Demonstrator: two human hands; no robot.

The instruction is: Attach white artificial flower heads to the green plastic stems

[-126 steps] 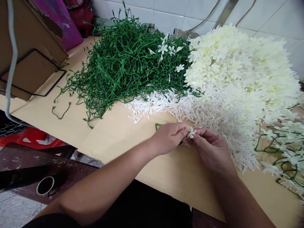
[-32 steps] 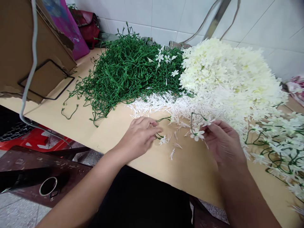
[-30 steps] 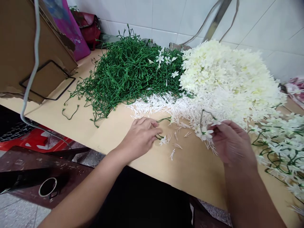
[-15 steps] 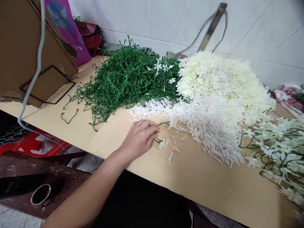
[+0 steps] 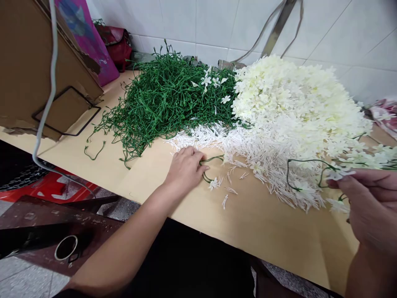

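My left hand (image 5: pixel 186 167) rests on the table with its fingers closed round thin green plastic stems (image 5: pixel 212 159). One stem bends down to a small white artificial flower (image 5: pixel 213 183) by the thumb. At the right edge, my right hand (image 5: pixel 374 203) pinches a white artificial flower on a green stem (image 5: pixel 305 160) between thumb and fingers. That stem curves out over a heap of thin white stamens (image 5: pixel 266 161). Beyond the left hand lies a large tangle of green stems (image 5: pixel 167 99). A mound of cream-white petals (image 5: pixel 291 95) stands to the tangle's right.
Loose stamens (image 5: pixel 231 190) are scattered on the wooden table (image 5: pixel 248 231). A cardboard box (image 5: pixel 37 62) with a grey cable (image 5: pixel 51 82) hanging before it stands at left. Behind are a red bag (image 5: pixel 119 45) and a tiled wall. More white flowers (image 5: pixel 375 155) lie at far right.
My right hand has come into view from the right, with a flower and its stem in its fingers. The left hand stays at nearly the same spot. The view has shifted slightly.
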